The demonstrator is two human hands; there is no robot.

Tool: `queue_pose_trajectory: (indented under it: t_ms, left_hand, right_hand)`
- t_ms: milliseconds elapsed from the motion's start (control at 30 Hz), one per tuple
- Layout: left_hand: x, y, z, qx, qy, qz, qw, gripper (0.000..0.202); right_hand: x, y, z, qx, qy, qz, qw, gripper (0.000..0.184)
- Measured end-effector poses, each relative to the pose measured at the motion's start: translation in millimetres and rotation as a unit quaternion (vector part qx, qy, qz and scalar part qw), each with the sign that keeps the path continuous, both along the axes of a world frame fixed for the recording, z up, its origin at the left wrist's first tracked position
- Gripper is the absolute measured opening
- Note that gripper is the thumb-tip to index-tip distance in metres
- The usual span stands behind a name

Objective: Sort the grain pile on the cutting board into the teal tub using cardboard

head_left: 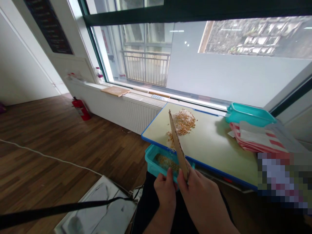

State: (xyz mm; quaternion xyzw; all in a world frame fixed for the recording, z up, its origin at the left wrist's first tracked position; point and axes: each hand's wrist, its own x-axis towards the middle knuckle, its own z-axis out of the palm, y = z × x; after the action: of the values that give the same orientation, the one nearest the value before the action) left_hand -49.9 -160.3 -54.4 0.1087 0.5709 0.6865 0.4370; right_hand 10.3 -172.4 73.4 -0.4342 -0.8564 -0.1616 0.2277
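My right hand (201, 191) grips the lower end of a long strip of cardboard (177, 141), which stands on edge across the tabletop. Against the strip lies a heap of yellow kernels mixed with white grains (184, 123), with a smaller patch spread on its left side down to the table's blue edge. My left hand (166, 187) is closed on the near rim of a teal plastic bin (151, 166), thumb on top. The bin sits just below the table edge, partly under it, and holds kernels and grains (167, 162). My hands hide part of its right side.
The pale table (219, 148) stands by the window. At its right are a second teal bin (251, 114) and folded red-and-white striped bags (258, 138). A radiator (143, 112) runs along the wall. A fire extinguisher (81, 109) and a white cable (53, 157) are on the floor.
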Motion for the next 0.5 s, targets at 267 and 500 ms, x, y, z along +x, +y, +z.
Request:
queue_pose_trajectory:
  t_ms: [267,500]
  left_hand:
    - [1,2,-15.5,0.002,-0.003,0.013,1.000,0.041]
    - [-2,1,-11.4,-0.026,-0.013,0.028,0.999,0.044]
  right_hand:
    - [52,33,21.5,-0.087,0.145,-0.142,0.975,0.042]
    - [14,202,46.6,-0.275,0.461,0.049,0.842,0.020]
